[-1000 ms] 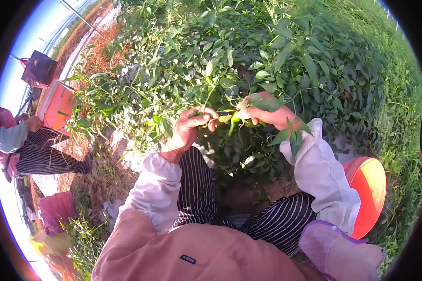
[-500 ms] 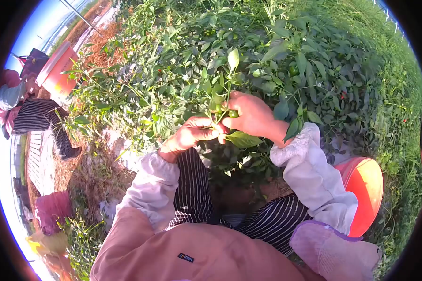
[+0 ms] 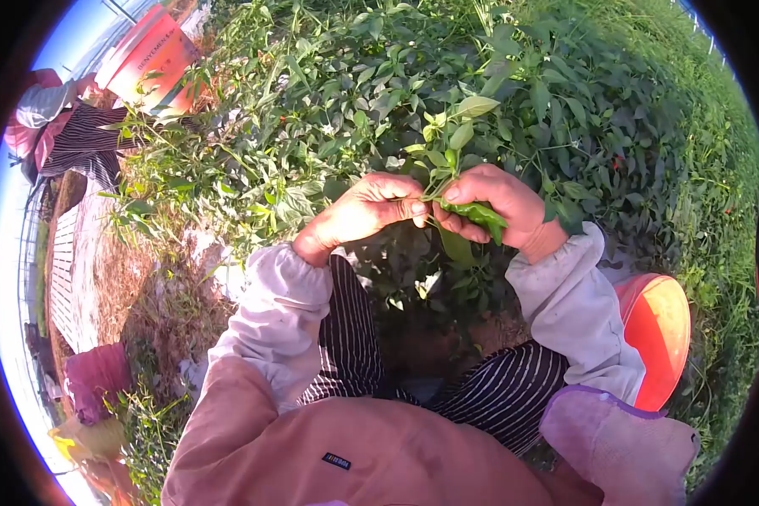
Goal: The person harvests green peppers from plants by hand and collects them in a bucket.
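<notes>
My left hand (image 3: 369, 207) pinches the thin green stem (image 3: 431, 197) of a pepper plant between thumb and fingers. Close beside it on the right, my right hand (image 3: 514, 202) is closed around a green pepper (image 3: 486, 219), whose end pokes out below the fingers. A smaller green pepper (image 3: 452, 158) and pale green leaves (image 3: 475, 106) stick up from the stem between the two hands. How much else the right palm holds is hidden.
An orange bucket (image 3: 656, 346) stands at my right. Dense pepper plants (image 3: 329, 101) fill the ground ahead. At the upper left, another person (image 3: 46, 110) has a hand at a pinkish-orange bucket (image 3: 148, 67). A maroon bundle (image 3: 97, 381) lies at lower left.
My right hand has turned and closed around a green pepper, moving slightly right and down. My left hand now pinches the stem with straighter fingers. The other person's bucket has shifted up and right.
</notes>
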Motion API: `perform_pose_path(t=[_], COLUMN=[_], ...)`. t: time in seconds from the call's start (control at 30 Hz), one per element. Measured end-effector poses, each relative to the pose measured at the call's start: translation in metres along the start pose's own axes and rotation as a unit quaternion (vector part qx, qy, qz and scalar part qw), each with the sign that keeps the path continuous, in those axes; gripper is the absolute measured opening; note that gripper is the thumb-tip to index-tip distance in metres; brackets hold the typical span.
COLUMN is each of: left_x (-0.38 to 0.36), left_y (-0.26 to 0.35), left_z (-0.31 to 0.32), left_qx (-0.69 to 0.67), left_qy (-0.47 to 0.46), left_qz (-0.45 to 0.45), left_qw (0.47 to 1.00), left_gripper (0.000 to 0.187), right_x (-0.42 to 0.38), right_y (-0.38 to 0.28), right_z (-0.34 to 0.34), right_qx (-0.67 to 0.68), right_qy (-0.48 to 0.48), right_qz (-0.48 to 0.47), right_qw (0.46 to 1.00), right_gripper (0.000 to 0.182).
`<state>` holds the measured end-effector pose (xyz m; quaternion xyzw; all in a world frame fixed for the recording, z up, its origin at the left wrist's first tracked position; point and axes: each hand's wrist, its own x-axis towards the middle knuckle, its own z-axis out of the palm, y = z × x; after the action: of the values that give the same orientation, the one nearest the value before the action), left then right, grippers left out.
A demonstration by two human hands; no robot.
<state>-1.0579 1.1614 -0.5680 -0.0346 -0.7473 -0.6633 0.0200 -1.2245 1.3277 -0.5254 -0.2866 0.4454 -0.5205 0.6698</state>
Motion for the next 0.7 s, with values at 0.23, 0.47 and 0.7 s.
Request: perform_pose_path(t=[0.23, 0.47, 0.7], left_x=[-0.013, -0.010, -0.001], left_y=[-0.014, -0.015, -0.016], left_z=[-0.023, -0.025, -0.005], left_qx=[-0.286, -0.373, -0.428], left_qy=[0.277, 0.333, 0.289], left_qz=[0.063, 0.018, 0.031], left_qw=[0.915, 0.866, 0.855], left_gripper=[0.024, 0.028, 0.026], right_x=[-0.031, 0.046, 0.071], right_y=[-0.037, 0.030, 0.047], right_z=[-0.006, -0.007, 0.023], right_qx=[0.122, -0.283, -0.735], right_qy=[-0.088, 0.196, 0.289], right_qz=[-0.182, -0.189, -0.325], right_qw=[0.972, 0.920, 0.520], right_gripper=[0.027, 0.022, 0.020])
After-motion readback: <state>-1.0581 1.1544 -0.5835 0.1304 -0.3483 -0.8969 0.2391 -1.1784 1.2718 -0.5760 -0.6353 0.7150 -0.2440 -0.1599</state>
